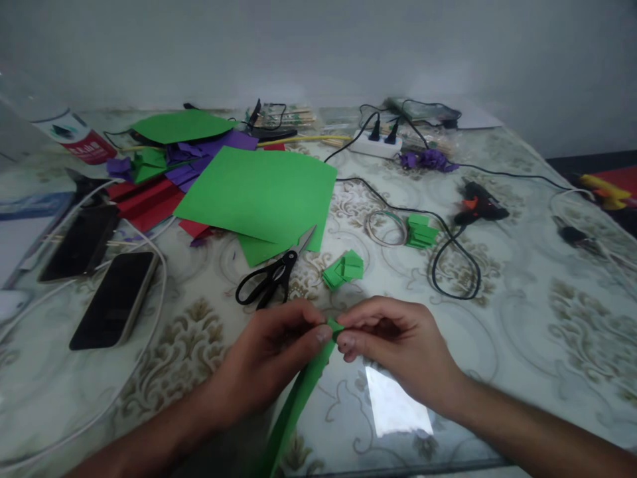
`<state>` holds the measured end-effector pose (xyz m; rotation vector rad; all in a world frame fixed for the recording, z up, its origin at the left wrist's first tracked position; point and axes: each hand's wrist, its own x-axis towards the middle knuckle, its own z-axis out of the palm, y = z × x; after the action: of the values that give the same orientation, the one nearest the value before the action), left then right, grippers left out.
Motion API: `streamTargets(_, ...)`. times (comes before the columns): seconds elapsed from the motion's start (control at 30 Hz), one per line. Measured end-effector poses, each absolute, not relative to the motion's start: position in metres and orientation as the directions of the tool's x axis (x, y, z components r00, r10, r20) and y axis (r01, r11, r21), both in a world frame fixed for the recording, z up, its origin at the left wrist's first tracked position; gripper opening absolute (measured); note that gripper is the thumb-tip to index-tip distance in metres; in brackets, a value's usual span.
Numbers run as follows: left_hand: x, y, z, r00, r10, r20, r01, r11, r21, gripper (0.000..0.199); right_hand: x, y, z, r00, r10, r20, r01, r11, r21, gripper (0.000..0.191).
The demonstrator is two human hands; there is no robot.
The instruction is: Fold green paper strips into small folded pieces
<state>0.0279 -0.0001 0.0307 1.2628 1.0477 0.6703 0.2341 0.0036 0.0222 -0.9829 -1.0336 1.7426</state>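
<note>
A long green paper strip point(304, 392) runs from the table's near edge up to my fingers. My left hand point(279, 352) pinches its upper end between thumb and forefinger. From the other side, my right hand point(393, 345) closes thumb and fingers on the same end, where a small fold stands up. Just beyond my hands lies a small pile of cut green paper pieces point(343, 269). Black-handled scissors point(276, 271) rest half open to the left of it, their blade tips over a green paper sheet point(263, 196).
Farther right are a second green pile point(421, 231), a tape roll point(385, 228) and a glue gun point(478, 204) with its looped cord. A power strip point(376, 143) sits at the back. Two phones point(114, 302), white cables, red and purple paper and a bottle point(74, 136) occupy the left.
</note>
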Motion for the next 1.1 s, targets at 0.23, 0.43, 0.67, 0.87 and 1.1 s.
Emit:
streamTargets(0.23, 0.028, -0.0022, 0.0328, 0.372, 0.893, -0.253, 0.143, 0.215, 0.966, 0.027, 0.235, 0.0033, 0.0205, -0.325, 0.93, -0.173, -0.271, -0.267, -0.925, 0.016)
streamTargets(0.43, 0.0275, -0.0023, 0.0319, 0.369, 0.89, -0.268, 0.076, 0.258, 0.963, 0.026, 0.2346, 0.0044, 0.0194, -0.321, 0.94, -0.117, -0.26, -0.206, -0.943, 0.02)
streamTargets(0.67, 0.0276, -0.0016, 0.0332, 0.376, 0.881, -0.289, 0.024, 0.302, 0.953, 0.025, 0.2391, 0.0052, 0.0158, -0.28, 0.958, 0.07, -0.093, 0.045, -0.995, 0.018)
streamTargets(0.87, 0.0265, -0.0029, 0.0322, 0.381, 0.892, -0.244, 0.013, 0.259, 0.966, 0.023, 0.2397, 0.0042, 0.0162, -0.267, 0.948, 0.172, -0.03, 0.17, -0.985, 0.016)
streamTargets(1.1, 0.0248, -0.0021, 0.0291, 0.385, 0.892, -0.237, 0.065, 0.23, 0.971, 0.022, 0.2399, 0.0055, 0.0144, -0.277, 0.934, 0.225, -0.035, 0.224, -0.974, 0.016)
